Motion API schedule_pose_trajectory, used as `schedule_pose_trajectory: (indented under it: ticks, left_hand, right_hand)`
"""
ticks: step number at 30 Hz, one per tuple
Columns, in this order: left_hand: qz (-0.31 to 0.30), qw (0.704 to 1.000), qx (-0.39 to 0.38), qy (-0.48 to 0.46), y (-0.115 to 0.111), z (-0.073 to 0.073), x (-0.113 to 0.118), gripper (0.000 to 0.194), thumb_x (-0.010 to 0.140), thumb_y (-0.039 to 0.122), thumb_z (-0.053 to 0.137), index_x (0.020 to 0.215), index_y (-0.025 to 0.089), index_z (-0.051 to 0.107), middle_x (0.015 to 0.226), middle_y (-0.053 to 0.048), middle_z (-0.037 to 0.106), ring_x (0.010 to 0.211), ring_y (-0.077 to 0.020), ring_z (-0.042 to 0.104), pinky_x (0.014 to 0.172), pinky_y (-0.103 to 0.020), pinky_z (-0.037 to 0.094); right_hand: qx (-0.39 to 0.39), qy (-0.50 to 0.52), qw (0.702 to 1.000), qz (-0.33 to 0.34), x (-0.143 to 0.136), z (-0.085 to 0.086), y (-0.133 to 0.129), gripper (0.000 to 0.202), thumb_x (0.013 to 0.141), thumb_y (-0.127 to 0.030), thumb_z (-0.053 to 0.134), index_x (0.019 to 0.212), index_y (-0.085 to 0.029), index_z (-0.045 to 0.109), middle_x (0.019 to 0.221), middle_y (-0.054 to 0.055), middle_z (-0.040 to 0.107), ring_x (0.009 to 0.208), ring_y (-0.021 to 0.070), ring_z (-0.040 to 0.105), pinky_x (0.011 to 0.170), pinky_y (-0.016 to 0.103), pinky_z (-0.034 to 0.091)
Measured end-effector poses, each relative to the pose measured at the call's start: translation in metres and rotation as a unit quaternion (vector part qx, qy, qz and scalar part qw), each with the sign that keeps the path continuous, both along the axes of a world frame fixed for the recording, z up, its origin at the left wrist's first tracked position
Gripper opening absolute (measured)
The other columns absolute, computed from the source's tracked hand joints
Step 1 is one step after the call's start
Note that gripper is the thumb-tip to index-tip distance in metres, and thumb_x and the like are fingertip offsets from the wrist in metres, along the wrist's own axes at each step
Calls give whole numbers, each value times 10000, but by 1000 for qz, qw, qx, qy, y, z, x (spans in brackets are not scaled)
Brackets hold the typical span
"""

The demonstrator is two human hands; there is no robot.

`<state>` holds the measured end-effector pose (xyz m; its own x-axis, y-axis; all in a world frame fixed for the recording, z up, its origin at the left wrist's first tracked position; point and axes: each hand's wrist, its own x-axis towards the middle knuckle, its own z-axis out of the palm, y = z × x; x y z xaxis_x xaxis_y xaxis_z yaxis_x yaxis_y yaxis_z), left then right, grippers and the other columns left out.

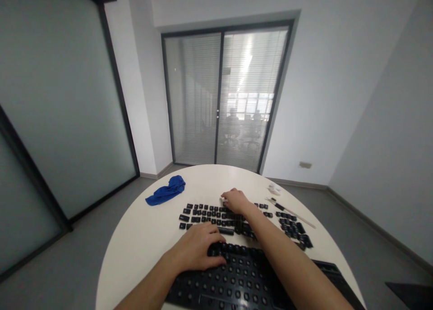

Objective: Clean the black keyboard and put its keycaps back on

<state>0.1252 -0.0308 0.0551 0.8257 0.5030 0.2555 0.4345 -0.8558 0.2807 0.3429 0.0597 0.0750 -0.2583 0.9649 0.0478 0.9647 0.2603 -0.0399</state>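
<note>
A black keyboard base (pixel 233 280) lies at the table's near edge, most of its key posts bare, with a row of keycaps along its far side. My left hand (pixel 199 247) rests at its far left part, thumb and fingers apart around the keycaps there. Beyond it, loose black keycaps (pixel 206 213) are laid out in rows on the table. My right hand (pixel 235 201) reaches over the top row, its fingers bent down near the tabletop; whatever they hold, if anything, is hidden. More keycaps (pixel 292 226) lie right of my right forearm.
On the round white table (pixel 135 242), a blue cloth (pixel 167 191) lies at the far left. At the right are a thin brush-like tool (pixel 294 213) and a small crumpled white item (pixel 274 189). Glass doors (pixel 219 98) stand behind.
</note>
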Motion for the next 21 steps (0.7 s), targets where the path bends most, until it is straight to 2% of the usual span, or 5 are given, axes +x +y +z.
schedule_pose_trajectory:
  ticks: [3,8,12,15,21]
  left_hand:
    - [2,1000,-1,2,0,0,0,396,806,497,738,1107,246,679,1041,-44,665,977,-246,599,836,-346,463]
    - [2,1000,0,1,0,1,0,385,806,472,747,1110,246,679,1048,-36,668,983,-241,600,845,-344,463]
    - [6,1000,2,2,0,1,-1,384,800,459,758,1110,244,684,1041,-33,669,981,-243,603,836,-346,462]
    - [8,1000,7,4,0,1,-1,381,798,455,764,1106,245,686,1031,-30,666,972,-241,605,824,-346,461]
    - [2,1000,3,7,-1,6,-2,351,811,468,751,1071,239,691,1004,-29,668,951,-236,610,798,-331,453]
  right_hand:
    - [1,1,1000,-6,-5,-3,3,319,964,-342,595,1237,-177,590,1254,95,604,1051,232,626,885,445,546]
    - [39,59,997,14,-12,11,-10,229,918,-197,597,1116,-183,711,1113,99,732,1110,252,628,999,376,438]
    - [54,112,991,46,-4,30,-51,269,931,-271,574,1170,-219,687,1114,49,745,1019,198,673,895,279,473]
    - [36,193,977,86,8,39,-90,241,895,-309,625,1107,-238,716,989,34,765,896,199,696,805,282,491]
    - [-48,231,962,138,16,32,-147,176,821,-280,708,989,-251,753,902,6,751,835,176,676,770,270,475]
